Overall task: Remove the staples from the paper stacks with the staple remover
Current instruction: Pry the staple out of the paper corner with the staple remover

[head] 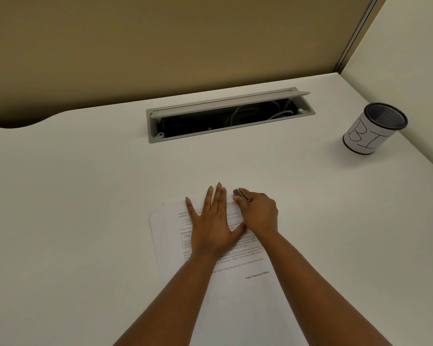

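Bare desk [85,196] left, open cable tray [230,116] behind, cup [373,128] far right

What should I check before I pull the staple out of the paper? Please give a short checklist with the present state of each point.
1. Left hand presses flat on the paper: ok.
2. Right hand grips the remover: ok.
3. Remover sits at the paper's top edge: ok.
4. Remover's tip is under the staple: cannot tell, the staple is too small to see.
5. Left fingers are away from the remover: not ok, they lie right beside it.
6. Cup for loose staples is upright on the desk: ok, though far right.
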Demonstrator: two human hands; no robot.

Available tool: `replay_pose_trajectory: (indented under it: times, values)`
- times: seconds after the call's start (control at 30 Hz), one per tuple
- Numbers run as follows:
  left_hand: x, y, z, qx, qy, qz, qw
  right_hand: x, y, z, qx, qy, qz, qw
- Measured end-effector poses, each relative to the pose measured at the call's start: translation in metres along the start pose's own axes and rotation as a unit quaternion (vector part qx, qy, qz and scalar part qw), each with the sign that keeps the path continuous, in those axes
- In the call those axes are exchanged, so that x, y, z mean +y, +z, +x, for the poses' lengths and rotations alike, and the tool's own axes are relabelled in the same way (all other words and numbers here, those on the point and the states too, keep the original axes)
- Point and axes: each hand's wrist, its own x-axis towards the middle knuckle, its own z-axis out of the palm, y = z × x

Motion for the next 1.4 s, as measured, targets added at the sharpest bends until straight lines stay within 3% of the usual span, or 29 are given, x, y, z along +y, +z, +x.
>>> replay_pose_trajectory:
  times: [0.57, 0.77, 0.87, 0.93, 1.03, 1.4]
  values:
    - [0.002, -0.003, -0.003, 0.007, 0.003, 0.001, 1.000, -0.004, 0.002, 0.000, 0.027, 0.109, 0.169, 0.979]
    - [0.002, -0.001, -0.003, 0.011, 0.000, 0.002, 1.000, 0.000, -0.007, -0.002, 0.002, 0.162, 0.280, 0.946]
    - [0.002, 0.000, -0.002, 0.003, -0.002, 0.001, 1.000, 0.005, -0.008, -0.009, 0.019, 0.026, 0.084, 0.996]
    - [0.002, 0.000, -0.001, 0.000, -0.001, 0.002, 1.000, 0.005, -0.009, -0.012, 0.047, -0.057, -0.029, 0.997]
    - [0.002, -0.001, -0.001, -0.003, 0.003, 0.006, 1.000, 0.001, -0.008, -0.013, 0.033, -0.107, -0.129, 0.985]
    - [0.000, -0.001, 0.000, -0.008, 0.005, 0.023, 1.000, -0.002, 0.004, -0.010, 0.023, -0.132, -0.205, 0.970]
